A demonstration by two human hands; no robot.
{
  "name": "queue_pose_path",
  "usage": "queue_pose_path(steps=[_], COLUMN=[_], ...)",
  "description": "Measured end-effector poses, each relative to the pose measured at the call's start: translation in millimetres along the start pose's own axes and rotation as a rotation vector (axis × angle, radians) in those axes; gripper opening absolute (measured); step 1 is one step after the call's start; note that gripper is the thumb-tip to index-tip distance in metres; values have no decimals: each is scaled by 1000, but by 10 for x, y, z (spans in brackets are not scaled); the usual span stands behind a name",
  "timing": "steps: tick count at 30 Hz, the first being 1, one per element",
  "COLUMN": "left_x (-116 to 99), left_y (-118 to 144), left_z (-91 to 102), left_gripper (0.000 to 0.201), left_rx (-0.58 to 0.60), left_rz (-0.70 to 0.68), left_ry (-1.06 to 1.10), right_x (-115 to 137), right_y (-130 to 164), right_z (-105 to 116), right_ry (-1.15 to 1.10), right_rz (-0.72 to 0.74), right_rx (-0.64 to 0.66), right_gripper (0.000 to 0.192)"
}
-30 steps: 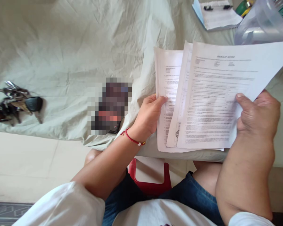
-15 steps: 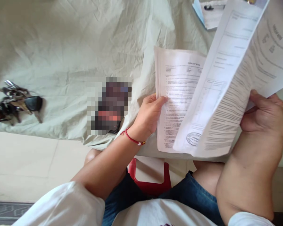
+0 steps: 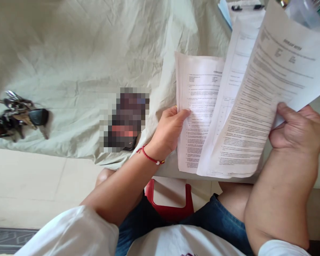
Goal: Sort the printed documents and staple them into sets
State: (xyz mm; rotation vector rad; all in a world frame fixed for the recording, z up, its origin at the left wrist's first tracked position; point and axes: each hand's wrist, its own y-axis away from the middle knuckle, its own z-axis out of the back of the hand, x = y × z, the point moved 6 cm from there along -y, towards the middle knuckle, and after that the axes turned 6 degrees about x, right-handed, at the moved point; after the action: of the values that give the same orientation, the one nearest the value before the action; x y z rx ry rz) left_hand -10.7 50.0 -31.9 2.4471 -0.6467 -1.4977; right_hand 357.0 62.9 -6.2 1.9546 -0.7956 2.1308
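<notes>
My left hand (image 3: 172,126) grips the left edge of a stack of printed papers (image 3: 197,117), thumb on top and fingers underneath. My right hand (image 3: 296,124) pinches the right side of a printed sheet (image 3: 245,131) that is lifted and curved over the stack. Another page (image 3: 233,64) with a table printed on it shows between the stack and this sheet. The fingers of my right hand are partly hidden behind the paper. A red string bracelet (image 3: 150,156) circles my left wrist.
On the green cloth (image 3: 77,46) lie a bunch of keys (image 3: 18,115) at far left and a pixelated, phone-like object (image 3: 128,121) left of my hand. A black pen (image 3: 247,7) rests on papers at the back. A red stool (image 3: 170,211) stands below the table edge.
The lifted sheet has swung left and flattened toward the stack, showing more of its printed face. My right hand has shifted slightly left. My left hand stays in place.
</notes>
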Motion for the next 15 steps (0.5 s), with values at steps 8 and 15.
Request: queue_pose_path(steps=[8,15], left_x=[2,-4], left_y=[2,7], left_z=[-31,-40], left_gripper=[15,23], left_rx=[3,20], left_rz=[-5,-10], left_ry=[27,1], right_x=[49,202], right_y=[47,160], right_z=[-37,-245], right_ry=[56,38], right_rz=[-10,-131], right_rx=[-12,65], right_gripper=[50,56])
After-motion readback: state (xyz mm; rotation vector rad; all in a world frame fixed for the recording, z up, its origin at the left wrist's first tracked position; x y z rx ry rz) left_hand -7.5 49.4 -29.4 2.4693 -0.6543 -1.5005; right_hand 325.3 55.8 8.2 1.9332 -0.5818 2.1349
